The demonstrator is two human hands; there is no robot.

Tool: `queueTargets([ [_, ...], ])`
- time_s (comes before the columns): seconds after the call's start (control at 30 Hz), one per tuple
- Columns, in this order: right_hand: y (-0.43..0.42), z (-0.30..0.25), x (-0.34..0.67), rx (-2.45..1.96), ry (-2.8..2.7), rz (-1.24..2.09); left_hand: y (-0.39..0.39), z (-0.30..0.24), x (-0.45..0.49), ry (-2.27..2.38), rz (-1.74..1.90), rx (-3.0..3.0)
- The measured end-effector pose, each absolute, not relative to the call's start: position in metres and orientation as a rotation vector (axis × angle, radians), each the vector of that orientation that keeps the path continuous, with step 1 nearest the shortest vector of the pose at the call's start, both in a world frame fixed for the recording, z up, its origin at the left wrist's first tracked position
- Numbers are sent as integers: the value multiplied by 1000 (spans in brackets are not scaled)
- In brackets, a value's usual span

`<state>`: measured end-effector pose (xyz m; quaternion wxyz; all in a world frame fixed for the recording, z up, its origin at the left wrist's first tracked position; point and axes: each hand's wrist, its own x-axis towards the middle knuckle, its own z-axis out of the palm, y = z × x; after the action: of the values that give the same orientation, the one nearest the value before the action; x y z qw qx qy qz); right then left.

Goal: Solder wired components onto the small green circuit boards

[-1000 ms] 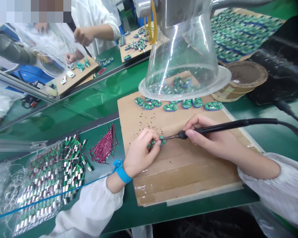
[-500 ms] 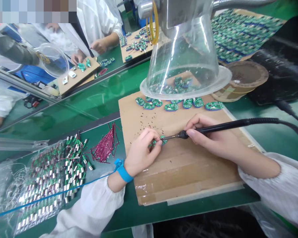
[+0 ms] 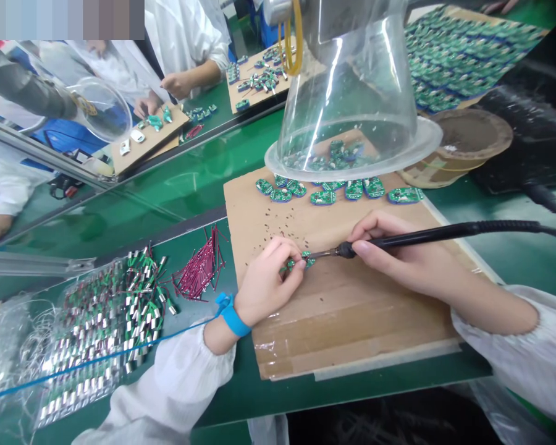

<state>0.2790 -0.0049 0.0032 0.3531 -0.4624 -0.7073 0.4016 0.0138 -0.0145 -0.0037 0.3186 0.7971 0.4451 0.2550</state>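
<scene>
Circuit board, small and green (image 3: 310, 261), pinched in left hand (image 3: 269, 275) over brown cardboard sheet (image 3: 352, 315); slim black soldering iron (image 3: 426, 235) gripped pen-like in right hand (image 3: 393, 256), metal tip (image 3: 323, 253) close: possible burn from slipping.

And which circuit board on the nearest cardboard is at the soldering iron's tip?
The circuit board held by the left hand; the other boards lie farther back, near or beneath the clear hood, untouched.

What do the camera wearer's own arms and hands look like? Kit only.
Loose, plain white fabric sleeves on both arms, gathered at the ends. Left hand and right hand ungloved. Bright blue band on the left wrist, with a thin blue cord trailing off.
</scene>
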Motion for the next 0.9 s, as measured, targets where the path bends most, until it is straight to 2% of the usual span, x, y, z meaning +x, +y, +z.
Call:
queueTargets([
  [0.33,-6,2,281,-1158,-1823,888,-15,-3,14,1108,733,2093],
  [0.5,-8,-1,282,-1156,-1692,841,-16,-6,10,1274,949,1973],
  [0.63,-9,-3,282,-1174,-1570,851,-8,-6,3,1363,989,2022],
  [0.9,-8,-5,284,-1151,-1561,842,2,9,-6,1197,663,2105],
])
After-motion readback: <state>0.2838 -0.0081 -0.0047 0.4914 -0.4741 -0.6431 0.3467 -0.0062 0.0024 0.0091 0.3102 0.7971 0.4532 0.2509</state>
